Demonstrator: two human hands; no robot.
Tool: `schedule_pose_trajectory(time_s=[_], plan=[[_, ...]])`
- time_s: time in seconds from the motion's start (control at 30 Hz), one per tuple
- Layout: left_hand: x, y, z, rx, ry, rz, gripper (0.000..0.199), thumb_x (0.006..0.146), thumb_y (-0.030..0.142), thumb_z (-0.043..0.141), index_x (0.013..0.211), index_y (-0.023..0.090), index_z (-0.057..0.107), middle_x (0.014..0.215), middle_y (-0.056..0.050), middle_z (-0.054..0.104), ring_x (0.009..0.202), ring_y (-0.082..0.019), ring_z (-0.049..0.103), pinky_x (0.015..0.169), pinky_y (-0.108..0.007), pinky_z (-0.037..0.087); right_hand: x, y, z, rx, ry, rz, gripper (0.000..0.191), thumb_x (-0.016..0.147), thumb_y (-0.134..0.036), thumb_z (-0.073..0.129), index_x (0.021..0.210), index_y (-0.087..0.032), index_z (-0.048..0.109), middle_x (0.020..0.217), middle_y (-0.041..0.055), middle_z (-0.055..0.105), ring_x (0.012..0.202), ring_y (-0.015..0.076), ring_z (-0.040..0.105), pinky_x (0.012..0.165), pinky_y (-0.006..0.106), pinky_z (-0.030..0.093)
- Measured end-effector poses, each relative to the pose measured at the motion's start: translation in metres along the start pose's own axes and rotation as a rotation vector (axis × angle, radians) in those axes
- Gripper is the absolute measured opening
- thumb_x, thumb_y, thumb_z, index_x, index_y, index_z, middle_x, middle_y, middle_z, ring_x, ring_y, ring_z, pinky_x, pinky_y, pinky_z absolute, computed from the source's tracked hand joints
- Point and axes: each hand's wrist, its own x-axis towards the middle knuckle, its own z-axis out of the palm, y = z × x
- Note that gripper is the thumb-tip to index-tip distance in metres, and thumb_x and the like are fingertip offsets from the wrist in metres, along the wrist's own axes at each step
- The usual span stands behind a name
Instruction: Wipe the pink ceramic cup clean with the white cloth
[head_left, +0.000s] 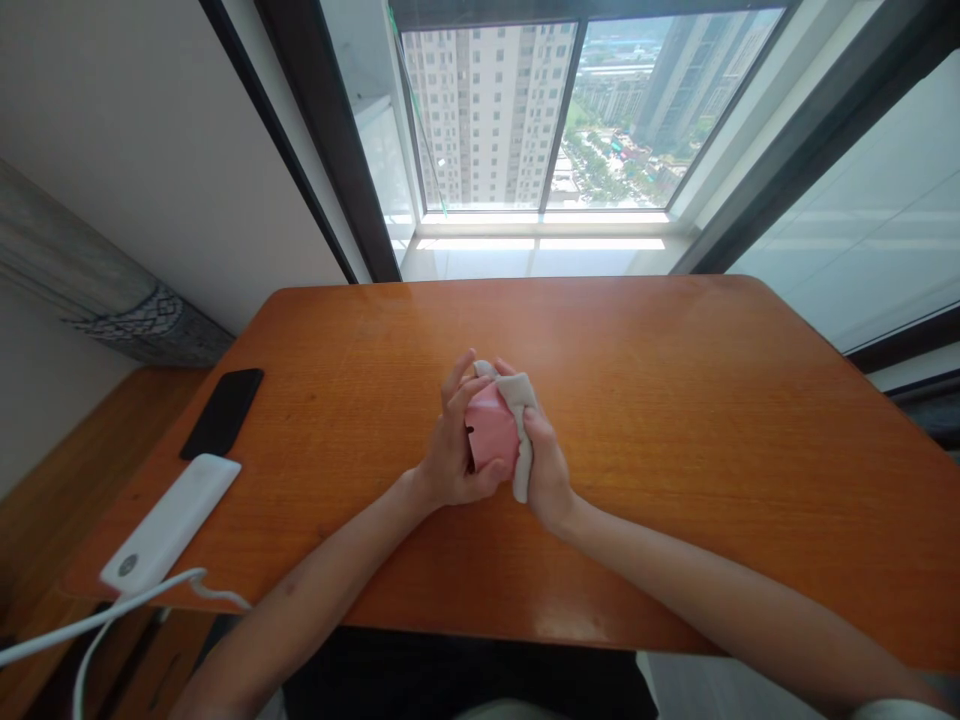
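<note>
Gripping a small pink thing (493, 425) over the wooden table (675, 430), roughly mid-desk: the left hand (454, 450) has its fingers curled around one side, thumb along the near edge. Right hand (549, 465) is pinching a pale cloth (523, 435) and has it pressed up against the pink thing's right side. Can't really tell what the pink thing is, tbh. Over on the left there's a black phone (223, 413) just beside a white slab-shaped gadget (171, 522), plus a white cable (112, 615).
</note>
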Motion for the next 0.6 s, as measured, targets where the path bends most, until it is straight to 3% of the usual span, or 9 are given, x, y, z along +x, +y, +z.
schedule_pose_trajectory(time_s=[0.1, 0.2, 0.27, 0.3, 0.33, 0.4, 0.47, 0.6], plan=[[0.006, -0.008, -0.014, 0.248, -0.057, 0.253, 0.098, 0.092, 0.075, 0.065, 0.171, 0.028, 0.032, 0.178, -0.021, 0.032, 0.160, -0.045, 0.045, 0.121, -0.066, 0.049, 0.006, -0.008, 0.008, 0.294, 0.055, 0.395, 0.055, 0.105, -0.057, 0.050, 0.149, -0.029, 0.068, 0.154, 0.0037, 0.071, 0.151, 0.0295, 0.060, 0.129, 0.051, 0.046], [0.009, -0.015, -0.026, 0.388, -0.176, 0.477, 0.094, 0.086, 0.068, 0.073, 0.167, 0.030, 0.043, 0.181, -0.017, 0.034, 0.151, -0.043, 0.052, 0.114, -0.059, 0.056, 0.013, -0.021, 0.010, 0.402, 0.142, 0.778, 0.054, 0.097, -0.060, 0.058, 0.133, -0.024, 0.077, 0.118, 0.0066, 0.085, 0.111, 0.0298, 0.079, 0.093, 0.041, 0.065], [0.010, -0.015, -0.029, 0.397, -0.236, 0.540, 0.085, 0.086, 0.061, 0.076, 0.162, 0.033, 0.051, 0.179, -0.013, 0.041, 0.150, -0.041, 0.052, 0.113, -0.057, 0.057, 0.014, -0.027, 0.011, 0.370, 0.181, 0.972, 0.051, 0.094, -0.060, 0.059, 0.120, -0.021, 0.080, 0.098, 0.0066, 0.084, 0.088, 0.0279, 0.079, 0.072, 0.037, 0.064], [0.009, -0.014, -0.028, 0.371, -0.245, 0.524, 0.085, 0.086, 0.059, 0.077, 0.163, 0.034, 0.051, 0.177, -0.012, 0.043, 0.150, -0.041, 0.052, 0.114, -0.057, 0.057, 0.014, -0.029, 0.011, 0.332, 0.194, 0.983, 0.049, 0.095, -0.060, 0.059, 0.116, -0.021, 0.080, 0.095, 0.0063, 0.083, 0.086, 0.0273, 0.078, 0.071, 0.037, 0.063], [0.009, -0.012, -0.026, 0.322, -0.238, 0.477, 0.087, 0.087, 0.059, 0.076, 0.165, 0.033, 0.048, 0.177, -0.013, 0.044, 0.151, -0.041, 0.052, 0.115, -0.058, 0.056, 0.012, -0.030, 0.011, 0.286, 0.199, 0.916, 0.048, 0.096, -0.061, 0.060, 0.115, -0.022, 0.080, 0.099, 0.0063, 0.083, 0.091, 0.0275, 0.079, 0.076, 0.038, 0.064], [0.008, -0.006, -0.019, 0.156, -0.187, 0.303, 0.097, 0.091, 0.063, 0.072, 0.173, 0.028, 0.035, 0.179, -0.018, 0.039, 0.156, -0.041, 0.048, 0.122, -0.062, 0.051, 0.009, -0.029, 0.009, 0.174, 0.186, 0.606, 0.047, 0.101, -0.059, 0.061, 0.127, -0.025, 0.078, 0.126, 0.0060, 0.082, 0.119, 0.0286, 0.076, 0.102, 0.042, 0.062], [0.006, 0.001, -0.012, -0.059, -0.164, 0.080, 0.097, 0.096, 0.069, 0.066, 0.175, 0.026, 0.028, 0.182, -0.020, 0.032, 0.165, -0.041, 0.038, 0.131, -0.064, 0.042, 0.006, -0.024, 0.005, 0.046, 0.121, 0.281, 0.047, 0.107, -0.053, 0.059, 0.146, -0.031, 0.071, 0.153, 0.0035, 0.071, 0.144, 0.0279, 0.064, 0.124, 0.046, 0.049], [0.002, 0.006, 0.000, -0.378, -0.218, -0.258, 0.085, 0.100, 0.067, 0.062, 0.172, 0.030, 0.035, 0.182, -0.013, 0.034, 0.172, -0.038, 0.029, 0.139, -0.063, 0.031, 0.003, -0.010, -0.008, -0.154, 0.017, 0.025, 0.048, 0.114, -0.044, 0.046, 0.160, -0.034, 0.060, 0.167, 0.0041, 0.061, 0.156, 0.0290, 0.055, 0.134, 0.056, 0.038]])
